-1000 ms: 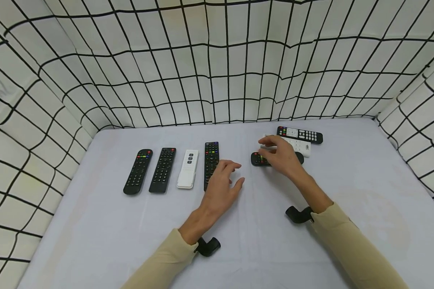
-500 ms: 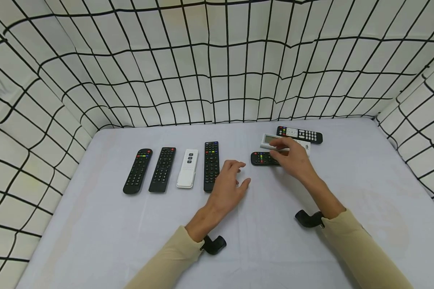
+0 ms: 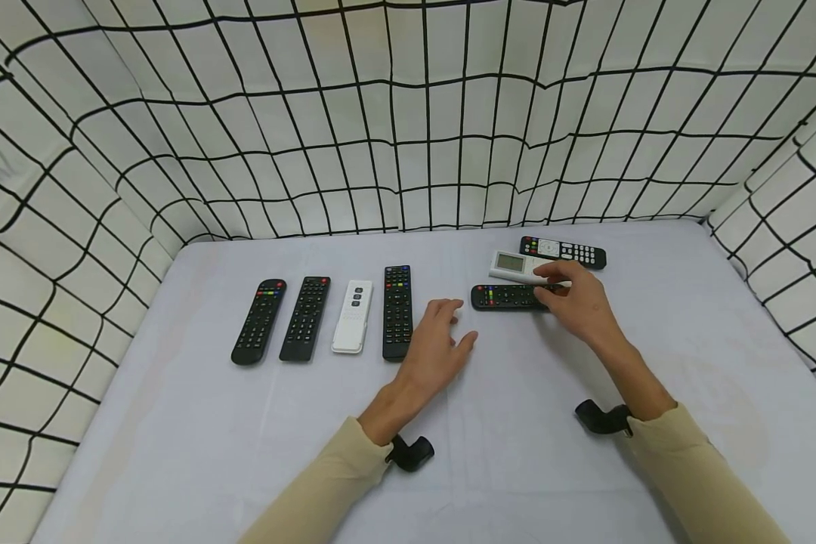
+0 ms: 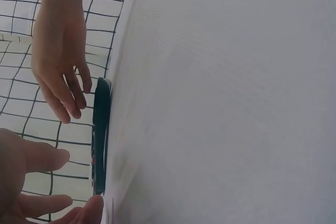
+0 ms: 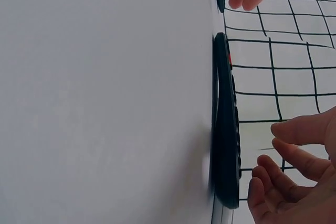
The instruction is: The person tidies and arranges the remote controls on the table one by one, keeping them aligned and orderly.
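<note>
My right hand (image 3: 578, 302) hovers over the right end of a black remote control (image 3: 506, 297) lying crosswise. The right wrist view shows its thumb and loosely bent fingers (image 5: 299, 129) apart from that remote, with nothing between them. Just behind lies a white remote with a small display (image 3: 513, 264), its right part hidden by the hand. Farther back is another black remote with a pale button panel (image 3: 564, 251). My left hand (image 3: 435, 351), fingers relaxed and holding nothing, is beside the lower right of an upright-lying long black remote (image 3: 397, 310).
Farther left lie a white remote (image 3: 353, 317) and two black remotes, a slim one (image 3: 306, 319) and a rounded one (image 3: 259, 323), roughly in a row. A white cloth (image 3: 489, 453) covers the table. Black netting (image 3: 408, 143) over white walls borders the back and sides.
My right hand has slid rightward along the crosswise black remote, uncovering its left part and the white remote's display. My left hand has drifted slightly right. The remotes stay in place.
</note>
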The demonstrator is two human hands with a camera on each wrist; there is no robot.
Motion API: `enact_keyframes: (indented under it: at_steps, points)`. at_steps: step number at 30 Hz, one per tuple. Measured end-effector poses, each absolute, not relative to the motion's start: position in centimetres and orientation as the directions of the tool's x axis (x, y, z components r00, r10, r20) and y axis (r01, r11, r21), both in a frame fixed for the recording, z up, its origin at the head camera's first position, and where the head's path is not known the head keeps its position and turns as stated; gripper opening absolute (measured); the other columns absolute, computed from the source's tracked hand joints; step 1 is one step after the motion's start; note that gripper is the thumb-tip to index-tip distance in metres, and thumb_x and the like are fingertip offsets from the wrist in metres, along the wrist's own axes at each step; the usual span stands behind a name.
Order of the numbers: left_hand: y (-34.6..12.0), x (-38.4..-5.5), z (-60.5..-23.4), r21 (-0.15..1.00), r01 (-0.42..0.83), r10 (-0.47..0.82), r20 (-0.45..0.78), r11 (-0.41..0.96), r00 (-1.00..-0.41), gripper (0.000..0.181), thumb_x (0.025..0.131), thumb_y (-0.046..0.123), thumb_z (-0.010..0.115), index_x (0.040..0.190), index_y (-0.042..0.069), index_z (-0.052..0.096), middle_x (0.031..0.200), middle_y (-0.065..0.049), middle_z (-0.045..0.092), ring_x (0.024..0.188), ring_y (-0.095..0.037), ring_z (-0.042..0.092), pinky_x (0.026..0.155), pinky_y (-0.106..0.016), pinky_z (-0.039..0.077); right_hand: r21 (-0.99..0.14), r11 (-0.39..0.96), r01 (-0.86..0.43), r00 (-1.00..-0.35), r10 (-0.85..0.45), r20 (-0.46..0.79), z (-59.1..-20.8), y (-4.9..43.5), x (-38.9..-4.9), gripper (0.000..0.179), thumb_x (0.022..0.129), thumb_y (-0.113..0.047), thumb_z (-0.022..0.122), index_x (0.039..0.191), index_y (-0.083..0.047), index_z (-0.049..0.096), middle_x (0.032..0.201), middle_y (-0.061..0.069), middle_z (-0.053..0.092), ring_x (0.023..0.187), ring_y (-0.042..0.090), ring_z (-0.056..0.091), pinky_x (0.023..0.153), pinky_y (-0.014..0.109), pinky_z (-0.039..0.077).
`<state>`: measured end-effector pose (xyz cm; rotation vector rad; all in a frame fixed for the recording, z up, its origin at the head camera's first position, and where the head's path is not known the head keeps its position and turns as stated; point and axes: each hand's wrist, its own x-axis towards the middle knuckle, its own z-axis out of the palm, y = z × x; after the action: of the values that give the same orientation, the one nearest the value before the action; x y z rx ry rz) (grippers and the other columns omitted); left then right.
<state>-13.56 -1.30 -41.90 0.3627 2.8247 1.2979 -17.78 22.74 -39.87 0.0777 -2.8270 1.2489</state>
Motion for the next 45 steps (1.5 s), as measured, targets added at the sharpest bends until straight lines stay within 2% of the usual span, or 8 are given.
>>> enact_keyframes:
  at_steps: [5,10,24,37,41,45]
  points:
    - [-1.1,-13.9,-42.0,0.762,0.181,0.202,0.068,0.622,-0.977,0.054,0.099,0.017,0.072,0.147,0.002,0.053,0.140,-0.016,0.057,0.094,-0.022,0.069,0.081,-0.031,0.058,-0.727,0.682,-0.082,-0.996,-0.039,0.076,-39.9,23.5,-17.6,0.036,0.098,-0.007,0.067,0.133,0.000,0.063,0.137,0.025,0.058,0.121,0.041,0.060,0.101,0.053,0.052]
    - [-0.7,-14.3,-42.2,0.772,0.162,0.197,0.048,0.615,-0.979,0.055,0.099,0.017,0.071,0.148,0.001,0.052,0.142,-0.016,0.056,0.099,-0.023,0.069,0.084,-0.032,0.059,-0.709,0.702,-0.071,-0.997,-0.042,0.058,-40.0,24.1,-17.4,0.040,0.097,-0.009,0.069,0.135,0.000,0.062,0.139,0.026,0.055,0.118,0.045,0.061,0.099,0.055,0.053]
    - [0.1,-15.0,-42.4,0.772,0.138,0.202,0.013,0.621,-0.979,0.057,0.100,0.018,0.069,0.151,0.001,0.049,0.147,-0.016,0.054,0.124,-0.026,0.064,0.095,-0.038,0.059,-0.686,0.727,-0.033,-0.999,-0.038,0.008,-40.4,25.2,-16.8,0.050,0.090,-0.006,0.075,0.137,0.002,0.060,0.148,0.029,0.047,0.126,0.048,0.056,0.101,0.059,0.053]
    - [1.0,-15.6,-42.2,0.770,0.125,0.212,-0.014,0.626,-0.977,0.060,0.101,0.019,0.069,0.153,0.000,0.046,0.148,-0.017,0.054,0.124,-0.026,0.065,0.098,-0.038,0.058,-0.688,0.724,-0.051,-0.998,-0.067,0.003,-40.8,25.4,-16.9,0.054,0.088,0.002,0.075,0.138,0.003,0.057,0.143,0.028,0.050,0.120,0.047,0.060,0.099,0.056,0.056]
    - [1.3,-15.8,-42.1,0.769,0.110,0.207,-0.029,0.630,-0.978,0.059,0.101,0.019,0.069,0.152,0.000,0.047,0.145,-0.016,0.056,0.122,-0.026,0.065,0.101,-0.039,0.056,-0.687,0.724,-0.058,-0.998,-0.070,0.010,-40.9,25.3,-16.9,0.055,0.087,0.004,0.075,0.139,0.004,0.057,0.141,0.028,0.050,0.122,0.046,0.058,0.100,0.056,0.055]
    - [1.4,-15.9,-42.1,0.777,0.098,0.199,-0.036,0.622,-0.979,0.059,0.100,0.020,0.069,0.151,0.000,0.049,0.142,-0.016,0.058,0.116,-0.026,0.065,0.097,-0.039,0.056,-0.690,0.721,-0.058,-0.997,-0.072,0.009,-41.0,25.4,-17.0,0.056,0.087,0.006,0.074,0.140,0.005,0.056,0.142,0.029,0.049,0.126,0.046,0.054,0.104,0.057,0.054]
